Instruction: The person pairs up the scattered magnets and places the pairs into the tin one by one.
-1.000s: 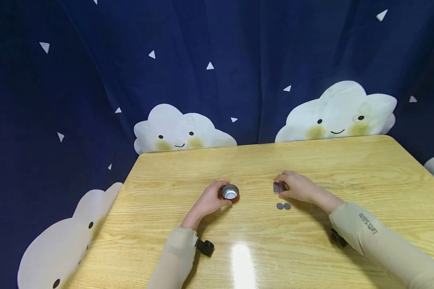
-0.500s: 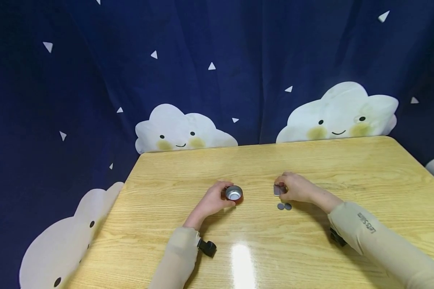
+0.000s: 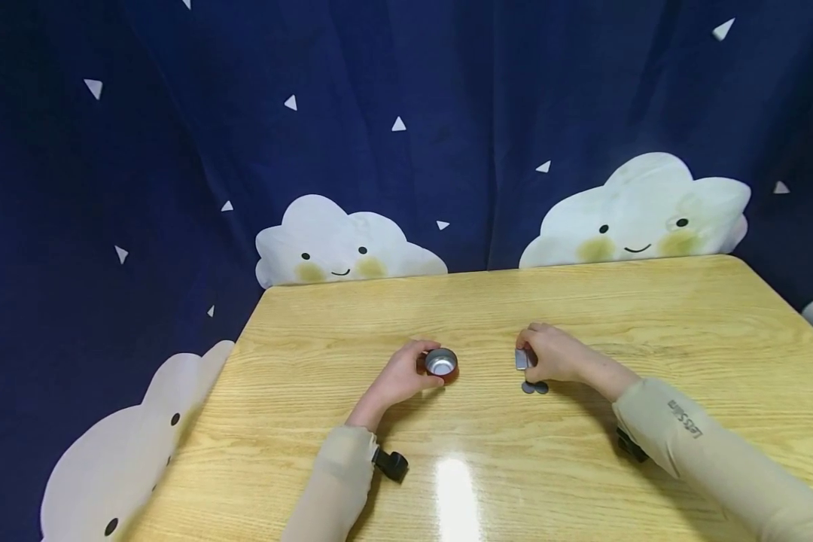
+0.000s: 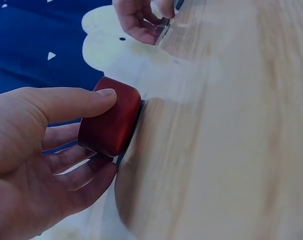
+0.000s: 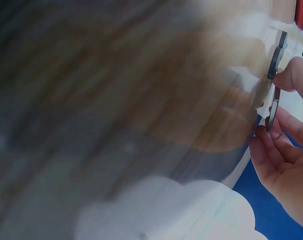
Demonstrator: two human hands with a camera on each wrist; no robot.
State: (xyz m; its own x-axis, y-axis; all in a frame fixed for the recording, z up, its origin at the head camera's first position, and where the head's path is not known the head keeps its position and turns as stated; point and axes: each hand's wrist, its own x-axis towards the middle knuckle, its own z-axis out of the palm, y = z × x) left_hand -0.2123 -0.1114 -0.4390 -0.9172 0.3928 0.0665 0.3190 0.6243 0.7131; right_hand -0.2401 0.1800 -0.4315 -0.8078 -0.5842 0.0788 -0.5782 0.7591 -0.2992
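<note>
My left hand point(image 3: 402, 374) grips a small round red tin point(image 3: 441, 364) by its side, thumb on the near side and fingers on the far side. Its open top faces up and shows a silvery inside; the left wrist view shows its smooth red wall point(image 4: 114, 120) at the table surface. To the right, my right hand point(image 3: 554, 354) holds a flat grey rectangular plate point(image 3: 521, 359) between thumb and fingers, low at the table. Two thin grey discs point(image 3: 528, 388) lie side by side just below the plate, with the thumb tip right at them.
The light wooden table point(image 3: 488, 452) has rounded back corners. Behind it hangs a dark blue curtain point(image 3: 447, 135) with white clouds and small triangles. A black wrist camera point(image 3: 391, 464) sits at the left sleeve.
The left hand has shifted slightly right with the red tin. The right hand and the grey plate have come a little nearer the front, closer to the two discs.
</note>
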